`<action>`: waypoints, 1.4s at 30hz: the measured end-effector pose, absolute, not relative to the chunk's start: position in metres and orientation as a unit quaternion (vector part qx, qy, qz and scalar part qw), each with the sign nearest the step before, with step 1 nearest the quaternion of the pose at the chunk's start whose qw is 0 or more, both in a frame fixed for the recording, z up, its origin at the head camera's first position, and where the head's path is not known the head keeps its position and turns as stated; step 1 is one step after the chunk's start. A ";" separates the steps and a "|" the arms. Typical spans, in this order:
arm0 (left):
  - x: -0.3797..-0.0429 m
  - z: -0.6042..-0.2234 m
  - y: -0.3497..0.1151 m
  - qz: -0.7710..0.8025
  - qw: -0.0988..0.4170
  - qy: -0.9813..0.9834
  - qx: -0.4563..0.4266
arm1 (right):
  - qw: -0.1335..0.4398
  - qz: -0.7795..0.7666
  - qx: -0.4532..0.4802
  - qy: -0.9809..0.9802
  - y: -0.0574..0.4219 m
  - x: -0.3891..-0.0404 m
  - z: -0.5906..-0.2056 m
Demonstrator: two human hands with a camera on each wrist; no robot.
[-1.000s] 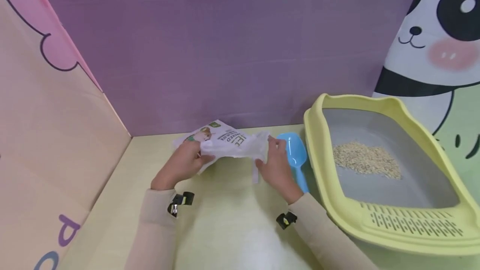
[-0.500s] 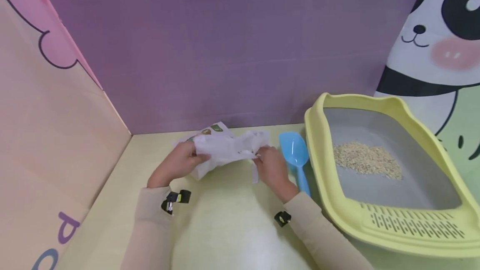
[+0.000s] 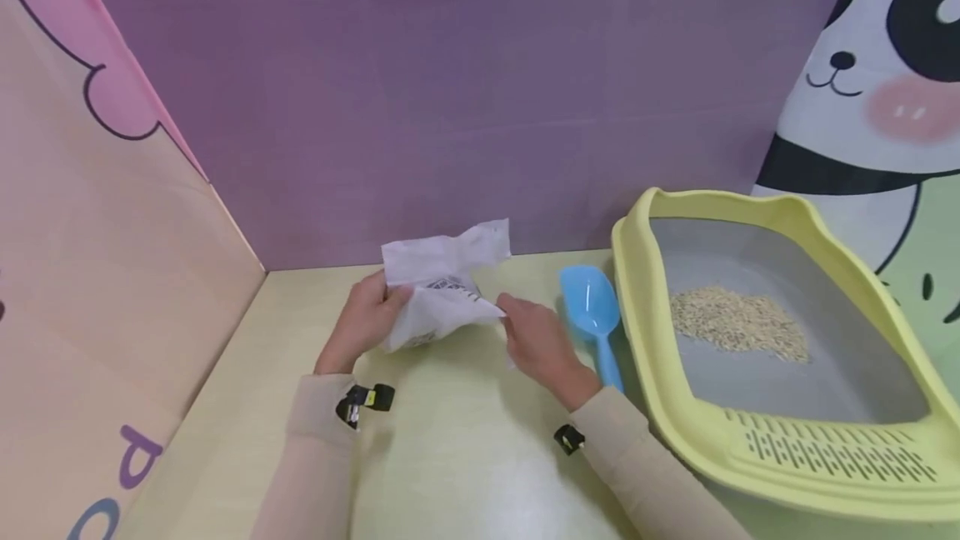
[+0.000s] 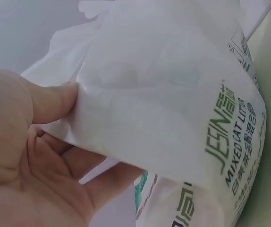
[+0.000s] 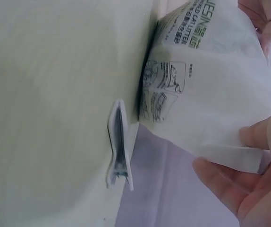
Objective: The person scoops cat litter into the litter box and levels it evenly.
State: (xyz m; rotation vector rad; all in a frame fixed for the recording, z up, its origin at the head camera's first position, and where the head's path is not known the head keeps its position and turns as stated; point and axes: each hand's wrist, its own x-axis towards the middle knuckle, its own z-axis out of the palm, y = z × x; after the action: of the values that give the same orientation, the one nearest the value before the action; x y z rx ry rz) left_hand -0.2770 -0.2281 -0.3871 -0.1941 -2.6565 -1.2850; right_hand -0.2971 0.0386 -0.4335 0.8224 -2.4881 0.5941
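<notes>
A white cat litter bag [image 3: 431, 315] with printed labels sits between my hands on the table. In the head view my left hand [image 3: 365, 319] grips its left side. The left wrist view shows that thumb [image 4: 55, 100] on the outer face of the film, with fingers behind it. My right hand [image 3: 542, 348] pinches the bag's near right corner. Thumb and fingers stand on either side of the folded edge in the right wrist view. A loose flap [image 3: 480, 247] of the bag sticks up at the back. The bag's inside is hidden.
A blue scoop [image 3: 588, 298] lies just right of my right hand. Beyond it stands a yellow litter box [image 3: 654, 332] holding a heap of litter [image 3: 738, 323]. A torn white strip [image 5: 119, 146] lies on the table. A purple backdrop [image 3: 450, 107] rises behind.
The bag has turned and its open end has lifted, so the flap now stands up at the back. My right hand has moved from the bag's top edge to its near corner.
</notes>
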 end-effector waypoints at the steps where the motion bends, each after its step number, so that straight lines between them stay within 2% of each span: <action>1: -0.277 -0.388 -0.228 -0.434 0.086 -0.894 -0.071 | 0.234 0.210 0.300 -0.901 0.040 -0.298 -0.433; 8: -0.277 -0.392 -0.240 -0.454 0.024 -0.886 -0.097 | 0.265 0.221 0.299 -0.889 0.047 -0.298 -0.428; 13: -0.277 -0.391 -0.245 -0.471 0.031 -0.878 -0.080 | 0.255 0.308 0.283 -0.871 0.043 -0.298 -0.429; 18: -0.280 -0.389 -0.242 -0.499 0.102 -0.859 -0.055 | 0.155 0.482 0.283 -0.814 0.043 -0.299 -0.428; 21: -0.280 -0.389 -0.239 -0.519 0.138 -0.841 -0.060 | 0.089 0.518 0.309 -0.793 0.044 -0.303 -0.432; 23: -0.280 -0.389 -0.238 -0.529 0.145 -0.833 -0.070 | 0.067 0.514 0.325 -0.791 0.042 -0.306 -0.437; 32: -0.275 -0.384 -0.232 -0.545 0.048 -0.826 -0.136 | 0.059 0.492 0.370 -0.785 0.040 -0.304 -0.443; 36: -0.275 -0.385 -0.234 -0.543 0.056 -0.827 -0.136 | 0.087 0.481 0.396 -0.777 0.036 -0.304 -0.444; 42: -0.279 -0.389 -0.227 -0.511 0.163 -0.836 -0.117 | 0.251 0.389 0.376 -0.803 0.027 -0.301 -0.445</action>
State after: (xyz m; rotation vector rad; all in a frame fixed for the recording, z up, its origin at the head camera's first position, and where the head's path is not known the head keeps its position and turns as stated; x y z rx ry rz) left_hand -0.2785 -0.2274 -0.3885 -0.3330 -2.3832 -1.4584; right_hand -0.3007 0.0269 -0.4449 1.0237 -2.1844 1.0596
